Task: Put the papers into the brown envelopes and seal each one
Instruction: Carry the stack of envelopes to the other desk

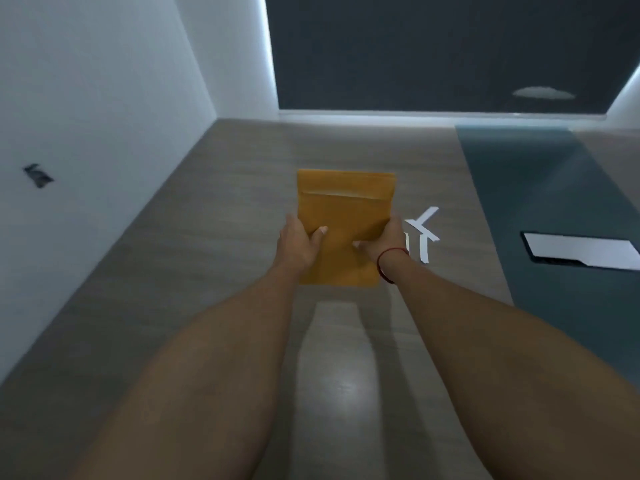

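Head view: both arms reach over a grey table (207, 209).
Left hand (300, 241): grips the brown envelope (344, 209) by its left edge, thumb across its face.
Right hand (383, 239): grips the right edge likewise.
Envelope: held between both hands, above the table.
White strips (425, 233): on the table, just beside the right hand.
Dark mat (554, 188): farther right, bearing white paper (581, 252).

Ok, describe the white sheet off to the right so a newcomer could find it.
Follow the blue-grey mat down the right side of the wooden surface. Near the picture's right edge a white sheet lies flat on it, dark-edged underneath. Unlike the thin white strips by the right hand, it is a broad rectangle on the mat.
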Tool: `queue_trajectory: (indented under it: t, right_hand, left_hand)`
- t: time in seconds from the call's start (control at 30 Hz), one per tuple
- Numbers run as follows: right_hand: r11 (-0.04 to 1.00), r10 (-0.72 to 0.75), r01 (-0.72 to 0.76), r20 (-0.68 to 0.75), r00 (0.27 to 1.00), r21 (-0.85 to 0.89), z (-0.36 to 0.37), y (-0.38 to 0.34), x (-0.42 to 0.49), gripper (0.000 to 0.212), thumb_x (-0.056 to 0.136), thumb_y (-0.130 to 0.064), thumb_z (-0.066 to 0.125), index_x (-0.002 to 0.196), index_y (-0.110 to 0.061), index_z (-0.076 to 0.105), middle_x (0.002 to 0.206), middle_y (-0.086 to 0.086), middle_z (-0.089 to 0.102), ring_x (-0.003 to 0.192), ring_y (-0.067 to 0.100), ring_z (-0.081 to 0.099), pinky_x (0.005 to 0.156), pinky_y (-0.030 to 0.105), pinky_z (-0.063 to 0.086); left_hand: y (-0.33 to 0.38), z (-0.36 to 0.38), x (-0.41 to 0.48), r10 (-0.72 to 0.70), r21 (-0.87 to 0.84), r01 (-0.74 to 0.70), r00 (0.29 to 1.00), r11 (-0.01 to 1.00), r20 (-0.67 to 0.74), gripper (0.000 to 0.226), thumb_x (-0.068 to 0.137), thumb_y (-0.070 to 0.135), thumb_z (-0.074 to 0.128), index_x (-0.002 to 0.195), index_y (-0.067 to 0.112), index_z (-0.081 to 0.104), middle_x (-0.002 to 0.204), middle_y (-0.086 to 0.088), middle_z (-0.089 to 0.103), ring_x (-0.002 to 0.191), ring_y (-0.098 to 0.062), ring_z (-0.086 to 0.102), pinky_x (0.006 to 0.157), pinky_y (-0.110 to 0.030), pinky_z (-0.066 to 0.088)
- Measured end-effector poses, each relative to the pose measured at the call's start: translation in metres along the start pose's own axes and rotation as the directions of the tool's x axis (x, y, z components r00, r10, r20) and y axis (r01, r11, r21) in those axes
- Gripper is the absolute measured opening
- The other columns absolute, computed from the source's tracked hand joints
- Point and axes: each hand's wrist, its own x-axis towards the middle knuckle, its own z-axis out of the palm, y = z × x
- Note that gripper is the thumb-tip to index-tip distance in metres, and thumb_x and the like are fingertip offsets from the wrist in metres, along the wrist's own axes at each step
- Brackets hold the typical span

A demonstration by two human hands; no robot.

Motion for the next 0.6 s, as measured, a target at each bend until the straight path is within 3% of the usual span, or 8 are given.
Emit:
queue_trajectory:
  t: [0.17,0.3,0.43,0.6]
  right_hand:
    - [0.992,-0.098,0.111,0.197,0.975,-0.054,0.028,-0.060,-0.066,0.075,0.072,-0.016,0.082,0.131,-0.008,0.037,0.138,0.011,0.046,0.128,0.031,0.047,0.103,0.042,0.042]
    - [0.963,-0.200,0.251,0.365,0.909,-0.100,0.073,-0.102,-0.144,0.071,0.073,-0.020,0.082,0.131,-0.010,0.043,0.135,0.011,0.050,0.124,0.031,0.050,0.103,0.043,0.046]
    - [0.916,-0.329,0.401,0.540,0.775,-0.018,0.129,-0.138,-0.241,0.065,0.074,-0.018,0.080,0.129,-0.010,0.047,0.131,0.010,0.054,0.122,0.031,0.052,0.102,0.043,0.046]
    - [0.872,-0.401,0.475,0.735,0.547,0.122,0.198,-0.146,-0.384,0.070,0.077,-0.013,0.077,0.132,-0.015,0.033,0.133,0.008,0.049,0.123,0.028,0.049,0.099,0.040,0.043]
  left_hand:
    - [-0.005,-0.083,-0.048,-0.124,0.002,0.126,0.975,0.992,-0.186,0.058,0.094,0.036,0.056,0.135,-0.001,0.037,0.138,-0.020,0.048,0.126,-0.037,0.049,0.101,-0.043,0.045]
    - [-0.035,-0.162,-0.108,-0.259,-0.036,0.261,0.909,0.965,-0.328,0.057,0.095,0.037,0.053,0.138,0.003,0.038,0.141,-0.017,0.047,0.129,-0.035,0.048,0.104,-0.043,0.043]
    - [-0.081,-0.252,-0.183,-0.413,-0.110,0.416,0.766,0.903,-0.492,0.058,0.095,0.040,0.052,0.138,0.005,0.036,0.141,-0.017,0.047,0.128,-0.037,0.048,0.102,-0.045,0.043]
    - [-0.139,-0.344,-0.312,-0.563,-0.256,0.546,0.523,0.798,-0.640,0.061,0.094,0.040,0.054,0.139,0.006,0.033,0.142,-0.016,0.045,0.129,-0.036,0.048,0.102,-0.044,0.042]
